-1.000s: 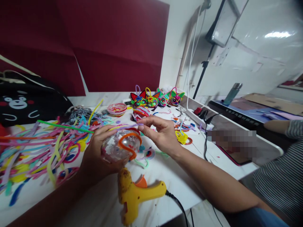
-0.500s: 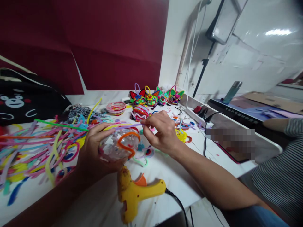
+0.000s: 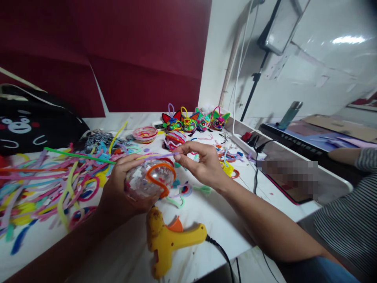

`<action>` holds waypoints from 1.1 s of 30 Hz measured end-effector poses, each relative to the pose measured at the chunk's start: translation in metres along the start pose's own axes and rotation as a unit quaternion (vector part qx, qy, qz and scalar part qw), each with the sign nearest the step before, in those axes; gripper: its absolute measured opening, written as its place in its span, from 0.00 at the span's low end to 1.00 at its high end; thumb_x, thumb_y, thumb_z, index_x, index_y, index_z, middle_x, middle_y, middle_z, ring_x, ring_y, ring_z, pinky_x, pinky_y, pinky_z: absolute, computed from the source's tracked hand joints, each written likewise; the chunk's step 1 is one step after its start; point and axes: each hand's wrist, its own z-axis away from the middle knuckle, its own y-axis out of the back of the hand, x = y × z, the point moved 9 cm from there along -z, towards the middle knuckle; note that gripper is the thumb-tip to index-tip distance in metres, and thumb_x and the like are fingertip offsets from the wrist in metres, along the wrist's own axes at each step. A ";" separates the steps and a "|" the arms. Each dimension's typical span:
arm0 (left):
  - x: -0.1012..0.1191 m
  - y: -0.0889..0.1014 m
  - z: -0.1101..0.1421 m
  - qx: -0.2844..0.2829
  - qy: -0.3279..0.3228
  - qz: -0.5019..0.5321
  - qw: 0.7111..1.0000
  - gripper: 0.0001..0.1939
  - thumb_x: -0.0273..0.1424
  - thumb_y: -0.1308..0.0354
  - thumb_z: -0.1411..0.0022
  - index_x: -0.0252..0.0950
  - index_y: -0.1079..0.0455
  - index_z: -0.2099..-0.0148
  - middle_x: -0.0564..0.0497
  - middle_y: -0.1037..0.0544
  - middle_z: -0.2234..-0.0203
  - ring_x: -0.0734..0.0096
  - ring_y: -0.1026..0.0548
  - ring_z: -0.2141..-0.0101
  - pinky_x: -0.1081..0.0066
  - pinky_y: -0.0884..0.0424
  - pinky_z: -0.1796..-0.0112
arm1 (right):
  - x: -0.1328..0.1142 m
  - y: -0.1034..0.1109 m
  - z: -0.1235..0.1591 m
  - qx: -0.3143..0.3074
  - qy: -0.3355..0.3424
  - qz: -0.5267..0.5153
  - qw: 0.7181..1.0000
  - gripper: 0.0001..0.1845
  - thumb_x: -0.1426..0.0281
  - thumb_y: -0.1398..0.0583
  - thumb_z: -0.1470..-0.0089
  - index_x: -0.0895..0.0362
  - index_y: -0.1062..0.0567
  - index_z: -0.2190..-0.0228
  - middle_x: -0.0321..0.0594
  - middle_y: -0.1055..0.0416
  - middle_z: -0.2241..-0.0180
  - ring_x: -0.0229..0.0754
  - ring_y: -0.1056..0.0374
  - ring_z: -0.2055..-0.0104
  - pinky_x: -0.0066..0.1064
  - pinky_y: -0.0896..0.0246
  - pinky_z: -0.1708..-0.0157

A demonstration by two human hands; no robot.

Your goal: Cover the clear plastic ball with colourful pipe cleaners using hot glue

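Observation:
My left hand [image 3: 123, 184] is wrapped round a clear plastic ball [image 3: 138, 179], holding it above the table. An orange pipe cleaner [image 3: 160, 167] curves in an S over the ball's right side. Across the ball's top runs a purple pipe cleaner [image 3: 160, 155], and its right end is pinched between the thumb and finger of my right hand [image 3: 197, 161]. Yellow and red strips show beside it, partly hidden. Below the ball, a yellow glue gun [image 3: 173, 241] with an orange trigger lies on the table.
Loose pipe cleaners [image 3: 38, 192] cover the table's left side. Behind are a striped bowl-like piece [image 3: 145, 134], a wrapped ball [image 3: 175, 140] and several cat-faced ornaments [image 3: 188, 122]. A black cable [image 3: 219, 249] trails from the glue gun. To the right sits a person in a striped sleeve [image 3: 365, 161].
My right hand has shifted slightly left and its fingers have straightened along the purple pipe cleaner, which now lies closer to the ball. The ball is still in my left hand.

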 end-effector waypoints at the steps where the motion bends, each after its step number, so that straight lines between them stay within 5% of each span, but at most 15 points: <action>1: 0.000 0.000 0.001 -0.001 -0.001 0.005 1.000 0.39 0.48 0.30 0.44 0.43 0.36 0.35 0.37 0.24 0.44 0.41 0.24 0.40 0.39 0.24 0.43 | 0.005 -0.001 -0.001 -0.003 -0.030 -0.045 0.998 0.06 0.67 0.35 0.39 0.54 0.20 0.69 0.36 0.19 0.69 0.40 0.25 0.68 0.33 0.32 0.64; 5: 0.000 -0.001 0.001 -0.002 0.004 0.016 1.000 0.40 0.47 0.29 0.46 0.44 0.36 0.35 0.37 0.24 0.44 0.41 0.24 0.40 0.40 0.24 0.43 | 0.016 -0.004 -0.001 -0.001 -0.108 -0.130 0.986 0.07 0.64 0.33 0.44 0.54 0.20 0.71 0.35 0.21 0.72 0.39 0.27 0.69 0.32 0.31 0.65; 9: 0.002 0.004 -0.001 0.013 0.004 -0.010 1.000 0.41 0.46 0.27 0.49 0.42 0.35 0.36 0.37 0.25 0.44 0.39 0.23 0.42 0.41 0.22 0.46 | 0.016 -0.004 0.001 0.006 -0.118 -0.081 0.990 0.04 0.69 0.37 0.49 0.55 0.23 0.74 0.33 0.25 0.76 0.38 0.30 0.73 0.30 0.35 0.69; 14: 0.008 0.006 -0.002 0.005 -0.022 -0.026 0.999 0.41 0.45 0.28 0.47 0.41 0.36 0.35 0.37 0.24 0.44 0.39 0.23 0.42 0.42 0.22 0.46 | 0.001 -0.002 0.005 0.025 -0.026 0.100 0.994 0.05 0.74 0.41 0.52 0.53 0.28 0.77 0.32 0.29 0.80 0.38 0.34 0.76 0.33 0.40 0.67; 19: 0.014 0.003 -0.002 -0.003 -0.042 -0.035 0.998 0.41 0.44 0.28 0.46 0.42 0.37 0.34 0.37 0.25 0.44 0.40 0.23 0.43 0.44 0.21 0.48 | -0.016 -0.009 0.011 0.023 0.083 0.273 0.958 0.07 0.74 0.43 0.46 0.54 0.31 0.75 0.35 0.28 0.78 0.41 0.33 0.75 0.39 0.43 0.61; 25: 0.021 0.002 -0.005 -0.002 -0.045 -0.030 0.999 0.38 0.45 0.29 0.44 0.43 0.37 0.35 0.37 0.26 0.44 0.41 0.23 0.43 0.43 0.20 0.49 | -0.021 -0.018 0.013 0.003 0.112 0.385 0.916 0.09 0.72 0.44 0.43 0.54 0.30 0.75 0.40 0.28 0.77 0.46 0.33 0.72 0.42 0.47 0.62; 30: 0.012 0.006 -0.005 0.015 -0.018 -0.022 0.999 0.39 0.46 0.29 0.47 0.42 0.35 0.37 0.38 0.25 0.45 0.40 0.23 0.43 0.42 0.22 0.46 | 0.002 -0.009 0.007 -0.004 -0.034 0.172 0.985 0.05 0.73 0.41 0.47 0.55 0.27 0.74 0.36 0.27 0.77 0.41 0.32 0.74 0.39 0.40 0.62; 33: 0.005 0.008 -0.004 0.029 0.001 -0.011 1.000 0.39 0.46 0.28 0.49 0.42 0.34 0.37 0.37 0.24 0.45 0.38 0.22 0.43 0.40 0.23 0.47 | 0.026 -0.013 0.006 -0.017 -0.174 -0.070 0.982 0.03 0.69 0.37 0.49 0.54 0.25 0.74 0.32 0.27 0.78 0.38 0.32 0.74 0.32 0.38 0.69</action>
